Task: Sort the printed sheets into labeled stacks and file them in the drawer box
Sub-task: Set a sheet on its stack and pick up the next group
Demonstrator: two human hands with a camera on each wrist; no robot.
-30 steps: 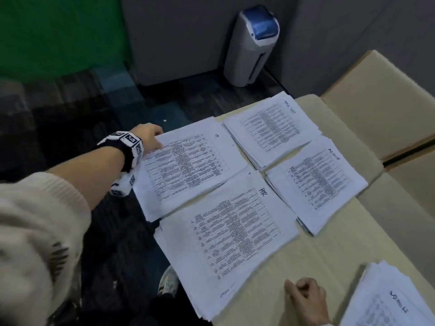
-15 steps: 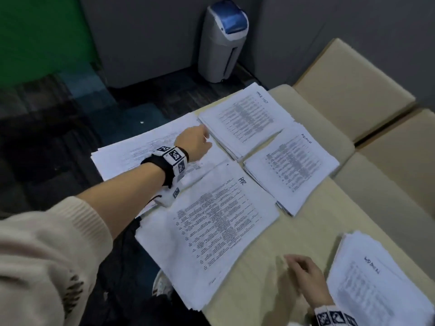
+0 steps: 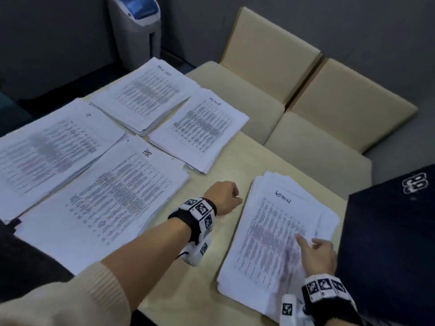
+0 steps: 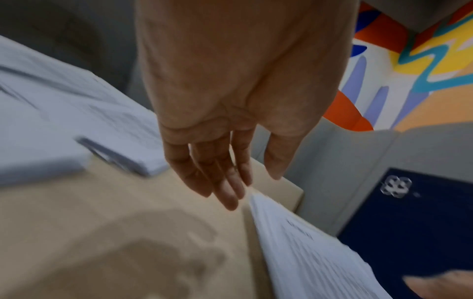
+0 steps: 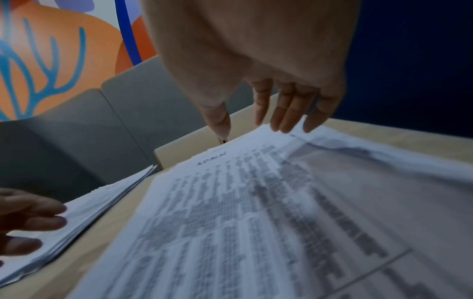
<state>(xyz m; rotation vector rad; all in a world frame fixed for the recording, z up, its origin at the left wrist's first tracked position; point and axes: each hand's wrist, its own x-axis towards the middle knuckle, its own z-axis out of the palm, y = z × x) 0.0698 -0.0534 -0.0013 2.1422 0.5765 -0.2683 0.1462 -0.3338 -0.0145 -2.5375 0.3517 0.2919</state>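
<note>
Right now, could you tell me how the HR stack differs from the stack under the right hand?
The HR stack is headed "HR"; the near stack reads "ADMIN". The HR stack lies untouched, while the right hand rests on the near stack. The HR stack overhangs the table. Both are printed sheets.

Beige cushioned seats [image 3: 270,55] are set against a grey wall [image 3: 353,24]; a white bin [image 3: 138,27] with a blue lid is placed nearby.

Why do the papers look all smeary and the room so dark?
Head view: dim light, but the HR stack label reads clearly. Left wrist view: stacks streak with motion blur around the left hand. Right wrist view: the printed sheet smears near the camera.
</note>
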